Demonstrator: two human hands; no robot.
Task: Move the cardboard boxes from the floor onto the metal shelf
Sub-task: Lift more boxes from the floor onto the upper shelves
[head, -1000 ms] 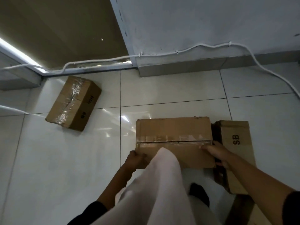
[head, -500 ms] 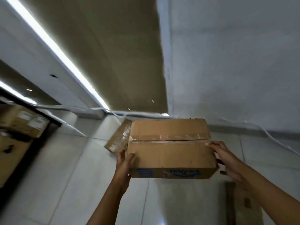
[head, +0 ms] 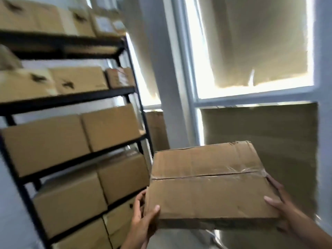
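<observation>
My left hand (head: pixel 143 214) grips the near left corner of the cardboard box (head: pixel 208 180), thumb lying on the top face and fingers curled round the side. My right hand (head: pixel 280 207) clasps the near right corner the same way, thumb on top, the rest of the fingers wrapped along the side. The box hangs in the air between them, taped seam running left to right, so its long axis lies across my body.

The metal shelf (head: pixel 75 99) stands off to my left, so my left hand is the nearer one to it. Its tiers look packed with stored boxes (head: pixel 46 142); from here I cannot pick out a free gap. I judge the box must swing leftward, led by its left end. Behind the box is a window (head: pixel 251 94) covered with brown sheets.
</observation>
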